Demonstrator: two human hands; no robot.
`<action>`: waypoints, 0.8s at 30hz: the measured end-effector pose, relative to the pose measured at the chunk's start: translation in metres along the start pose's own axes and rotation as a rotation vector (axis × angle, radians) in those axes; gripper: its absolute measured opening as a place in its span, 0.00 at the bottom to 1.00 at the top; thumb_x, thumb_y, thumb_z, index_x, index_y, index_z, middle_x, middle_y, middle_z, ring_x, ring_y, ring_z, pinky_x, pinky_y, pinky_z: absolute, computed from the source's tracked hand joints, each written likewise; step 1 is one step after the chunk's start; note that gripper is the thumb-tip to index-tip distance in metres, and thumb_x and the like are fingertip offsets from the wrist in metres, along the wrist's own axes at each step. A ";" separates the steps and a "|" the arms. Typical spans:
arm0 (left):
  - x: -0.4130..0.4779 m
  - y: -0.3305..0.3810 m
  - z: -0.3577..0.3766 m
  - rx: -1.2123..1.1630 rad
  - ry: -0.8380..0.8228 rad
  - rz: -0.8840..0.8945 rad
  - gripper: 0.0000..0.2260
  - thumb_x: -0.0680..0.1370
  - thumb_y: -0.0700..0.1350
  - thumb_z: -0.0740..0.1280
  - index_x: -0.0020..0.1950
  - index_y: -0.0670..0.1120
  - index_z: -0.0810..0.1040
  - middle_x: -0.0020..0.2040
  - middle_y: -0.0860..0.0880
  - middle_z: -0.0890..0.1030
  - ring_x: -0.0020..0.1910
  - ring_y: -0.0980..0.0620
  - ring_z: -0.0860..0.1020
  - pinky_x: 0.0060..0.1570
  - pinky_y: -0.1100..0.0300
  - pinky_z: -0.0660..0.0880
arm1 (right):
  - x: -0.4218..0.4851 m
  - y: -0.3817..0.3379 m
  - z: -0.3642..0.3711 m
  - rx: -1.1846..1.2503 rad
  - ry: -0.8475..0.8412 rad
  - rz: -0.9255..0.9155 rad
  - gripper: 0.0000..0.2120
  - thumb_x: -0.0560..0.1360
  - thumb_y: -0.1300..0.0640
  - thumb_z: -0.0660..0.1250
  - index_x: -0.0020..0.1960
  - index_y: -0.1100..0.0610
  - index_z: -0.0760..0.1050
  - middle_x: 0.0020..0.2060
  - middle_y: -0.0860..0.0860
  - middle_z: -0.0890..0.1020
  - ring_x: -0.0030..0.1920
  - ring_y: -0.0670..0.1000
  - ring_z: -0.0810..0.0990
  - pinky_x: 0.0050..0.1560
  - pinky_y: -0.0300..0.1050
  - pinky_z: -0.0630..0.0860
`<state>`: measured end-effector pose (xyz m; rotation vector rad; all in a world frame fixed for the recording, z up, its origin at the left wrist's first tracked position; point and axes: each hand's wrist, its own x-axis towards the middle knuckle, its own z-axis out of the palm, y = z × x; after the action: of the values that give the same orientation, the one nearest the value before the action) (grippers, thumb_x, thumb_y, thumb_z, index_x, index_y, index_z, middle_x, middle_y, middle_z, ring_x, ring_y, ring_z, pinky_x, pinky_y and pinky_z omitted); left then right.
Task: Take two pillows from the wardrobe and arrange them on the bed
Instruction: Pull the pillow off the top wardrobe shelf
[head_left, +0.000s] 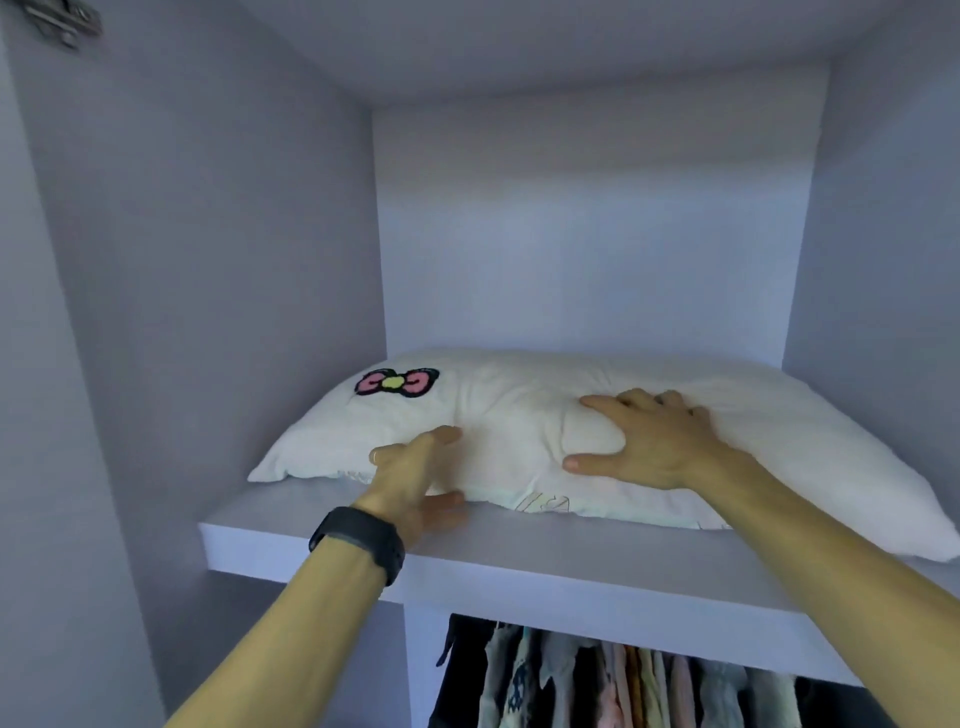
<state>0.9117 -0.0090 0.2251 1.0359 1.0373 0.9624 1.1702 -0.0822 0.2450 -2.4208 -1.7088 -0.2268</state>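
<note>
A white pillow (519, 415) with a pink bow patch near its left end lies flat on the wardrobe shelf (519, 566). My right hand (644, 441) lies on top of the pillow near its middle, fingers spread and pressing into the fabric. My left hand (415, 478), with a black band on the wrist, is at the pillow's front edge: the fingers reach over the top and the thumb sits low by the shelf, around the edge without clearly clamping it. Only one pillow is in view. The bed is out of view.
The shelf compartment has pale walls left, right and behind, and a panel overhead. Below the shelf hang several garments (623, 680) on a rail. A metal door hinge (62, 21) shows at the top left corner.
</note>
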 end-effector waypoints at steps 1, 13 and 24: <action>0.001 -0.001 0.007 -0.028 -0.018 -0.026 0.30 0.74 0.51 0.75 0.68 0.46 0.61 0.63 0.40 0.69 0.50 0.34 0.82 0.45 0.39 0.83 | 0.005 -0.003 0.003 -0.044 0.036 -0.030 0.39 0.66 0.19 0.56 0.72 0.35 0.61 0.70 0.46 0.71 0.69 0.59 0.68 0.65 0.58 0.68; -0.020 -0.014 0.051 0.065 0.178 0.098 0.44 0.74 0.57 0.73 0.81 0.57 0.47 0.70 0.39 0.64 0.55 0.37 0.75 0.39 0.44 0.84 | -0.046 -0.068 -0.017 -0.082 0.242 -0.286 0.16 0.82 0.38 0.55 0.59 0.47 0.72 0.53 0.54 0.82 0.51 0.62 0.78 0.41 0.49 0.65; -0.075 -0.048 -0.067 0.206 0.122 0.254 0.39 0.72 0.31 0.66 0.80 0.53 0.61 0.68 0.48 0.76 0.62 0.44 0.77 0.63 0.49 0.76 | -0.137 -0.153 -0.061 0.222 -0.305 -0.276 0.12 0.77 0.39 0.65 0.44 0.45 0.77 0.41 0.43 0.84 0.42 0.49 0.85 0.38 0.45 0.79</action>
<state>0.8354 -0.0787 0.1822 1.3156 1.1410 1.1533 0.9791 -0.1708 0.2821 -2.1399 -2.0690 0.3002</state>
